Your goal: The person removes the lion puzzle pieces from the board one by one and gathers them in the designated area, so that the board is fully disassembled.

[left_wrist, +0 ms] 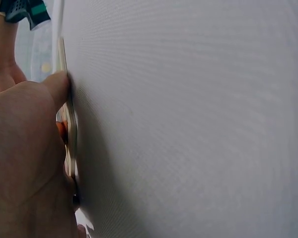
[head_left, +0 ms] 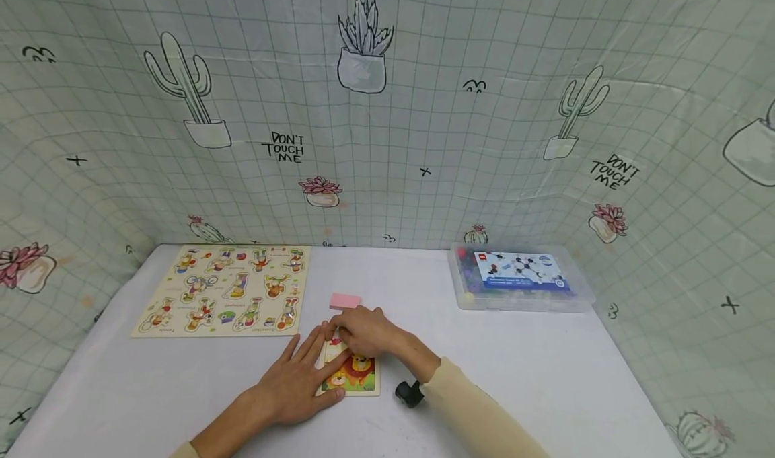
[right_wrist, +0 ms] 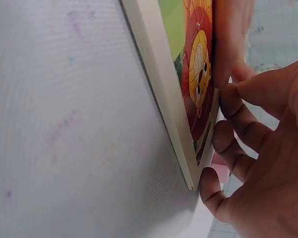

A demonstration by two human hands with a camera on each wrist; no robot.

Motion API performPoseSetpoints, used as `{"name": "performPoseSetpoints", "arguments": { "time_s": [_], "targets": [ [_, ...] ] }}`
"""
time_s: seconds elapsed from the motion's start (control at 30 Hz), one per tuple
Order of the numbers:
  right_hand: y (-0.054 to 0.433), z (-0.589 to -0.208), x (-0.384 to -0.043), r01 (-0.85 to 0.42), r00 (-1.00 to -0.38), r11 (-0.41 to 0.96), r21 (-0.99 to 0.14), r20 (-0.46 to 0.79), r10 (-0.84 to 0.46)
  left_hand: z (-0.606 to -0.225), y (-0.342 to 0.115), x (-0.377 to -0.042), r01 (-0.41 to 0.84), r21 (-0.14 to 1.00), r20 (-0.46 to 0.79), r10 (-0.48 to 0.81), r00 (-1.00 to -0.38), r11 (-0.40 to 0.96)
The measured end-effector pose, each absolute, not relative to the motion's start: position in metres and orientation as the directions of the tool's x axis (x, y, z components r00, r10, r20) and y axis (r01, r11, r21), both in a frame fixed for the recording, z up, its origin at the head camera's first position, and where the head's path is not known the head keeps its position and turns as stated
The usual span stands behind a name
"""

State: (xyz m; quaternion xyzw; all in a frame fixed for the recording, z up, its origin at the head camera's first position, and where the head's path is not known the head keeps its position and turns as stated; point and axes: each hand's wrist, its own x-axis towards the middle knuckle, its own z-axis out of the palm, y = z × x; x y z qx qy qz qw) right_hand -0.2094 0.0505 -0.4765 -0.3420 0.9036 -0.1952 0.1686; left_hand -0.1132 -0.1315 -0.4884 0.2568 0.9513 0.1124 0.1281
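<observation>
A small picture puzzle [head_left: 360, 374] with lions on a pale board lies on the white table. My left hand [head_left: 297, 385] rests spread over its left side, fingers straight and thumb at the lower left edge. My right hand [head_left: 365, 331] is at the board's upper part, fingers bent down onto it. In the right wrist view, the thumb and forefinger of the right hand [right_wrist: 268, 134] come together by the board's far end; whether a piece is between them is hidden. A lion face on the puzzle [right_wrist: 201, 74] shows there beside a left-hand finger.
Just behind the puzzle lies a pink block [head_left: 344, 301]. A larger wooden picture board [head_left: 227, 290] is at the back left. A clear plastic box [head_left: 521, 280] with a blue and white label stands at the back right. A black device [head_left: 408, 394] sits under the right wrist.
</observation>
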Motion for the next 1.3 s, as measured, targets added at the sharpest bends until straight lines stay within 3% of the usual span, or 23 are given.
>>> {"name": "performPoseSetpoints", "arguments": {
  "time_s": [0.27, 0.7, 1.3],
  "targets": [
    [0.050, -0.476, -0.206, -0.591, -0.680, 0.656, -0.470, -0.147, -0.719, -0.497, -0.132, -0.116, 0.462, 0.275, -0.180, 0.517, -0.837, 0.843],
    [0.052, -0.475, -0.204, -0.516, -0.732, 0.693, -0.504, -0.161, -0.662, -0.494, -0.132, -0.116, 0.463, 0.272, -0.184, 0.518, -0.836, 0.844],
    [0.053, -0.473, -0.202, -0.506, -0.725, 0.674, -0.538, -0.157, -0.670, -0.486, -0.130, -0.111, 0.453, 0.284, -0.194, 0.513, -0.836, 0.845]
  ]
}}
